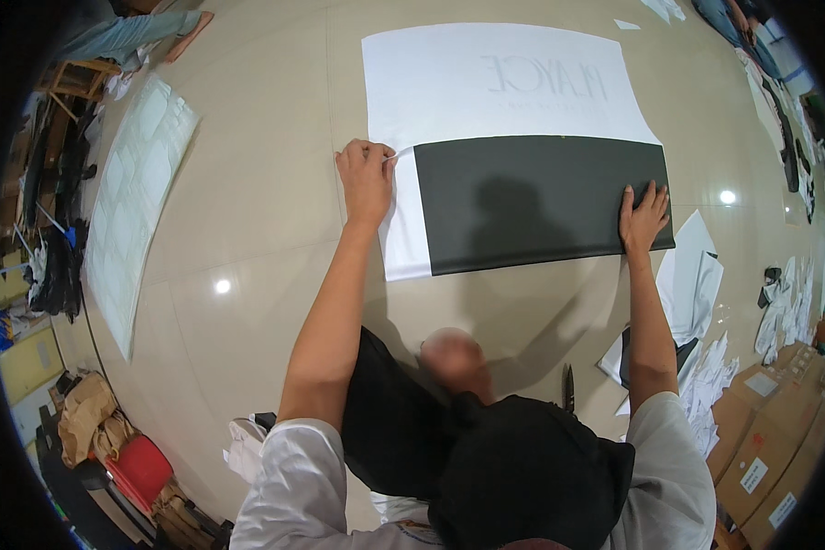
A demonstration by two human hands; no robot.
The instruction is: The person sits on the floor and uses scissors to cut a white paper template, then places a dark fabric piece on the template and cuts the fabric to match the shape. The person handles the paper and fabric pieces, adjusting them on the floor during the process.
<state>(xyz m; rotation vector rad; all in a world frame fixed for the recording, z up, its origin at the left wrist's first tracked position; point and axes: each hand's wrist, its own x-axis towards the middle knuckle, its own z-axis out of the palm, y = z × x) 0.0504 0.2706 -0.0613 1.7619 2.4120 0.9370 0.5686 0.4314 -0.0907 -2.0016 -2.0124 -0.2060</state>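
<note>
On the tiled floor before me lies a white sheet [449, 87], with faint reversed lettering showing on its far part. A dark grey panel [522, 211] covers most of its near part, and a white strip runs along the panel's left edge. My left hand [367, 179] is closed at the sheet's left edge, thumb and fingers pinching a small fold of the white material. Fingers spread, my right hand [644, 217] rests flat on the right end of the dark panel.
A white quilted piece [137, 202] lies at the left. A slim black tool [569, 390] is on the floor near my right knee. White offcuts [689, 275] and cardboard boxes [765, 440] are at the right. A red chair [142, 472] stands lower left; another person's leg [142, 37] shows upper left.
</note>
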